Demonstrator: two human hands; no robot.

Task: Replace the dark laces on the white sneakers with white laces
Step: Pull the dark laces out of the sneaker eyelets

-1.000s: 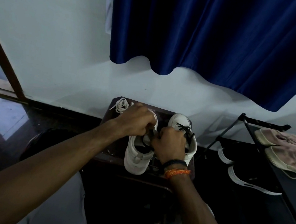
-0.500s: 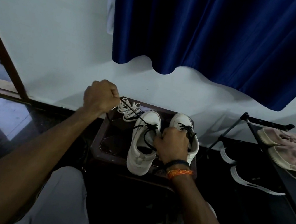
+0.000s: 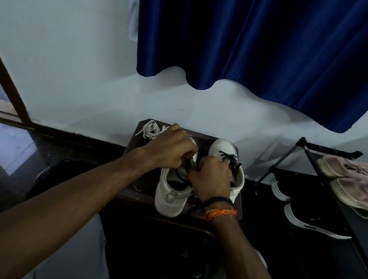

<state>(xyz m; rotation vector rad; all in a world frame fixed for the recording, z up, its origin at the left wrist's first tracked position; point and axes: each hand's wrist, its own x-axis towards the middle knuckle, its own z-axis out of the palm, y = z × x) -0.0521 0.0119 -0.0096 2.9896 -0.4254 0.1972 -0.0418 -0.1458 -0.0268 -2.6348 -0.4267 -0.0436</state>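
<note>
Two white sneakers stand side by side, toes to the wall, on a small dark table [image 3: 193, 209]. The left sneaker [image 3: 173, 192] has a dark lace [image 3: 183, 175] running loose across its opening; the right sneaker [image 3: 223, 149] has its own dark lace [image 3: 229, 158] threaded up the front. Both hands are close together over the left sneaker's tongue. The left hand [image 3: 171, 147] is curled down over the front of that sneaker with its fingertips at the lace, pinching it as far as can be seen. The right hand [image 3: 211, 178] is fisted just beside it, fingers closed on the same lace; a dark band and an orange thread [image 3: 222, 212] circle its wrist. White laces [image 3: 150, 129] lie coiled at the table's far left corner, just behind the left hand. To the right stands a black rack [image 3: 307, 146] bearing pink shoes [image 3: 363, 184] and dark shoes [image 3: 310, 219] with white soles. A blue curtain [image 3: 265, 43] hangs above against the white wall.
</note>
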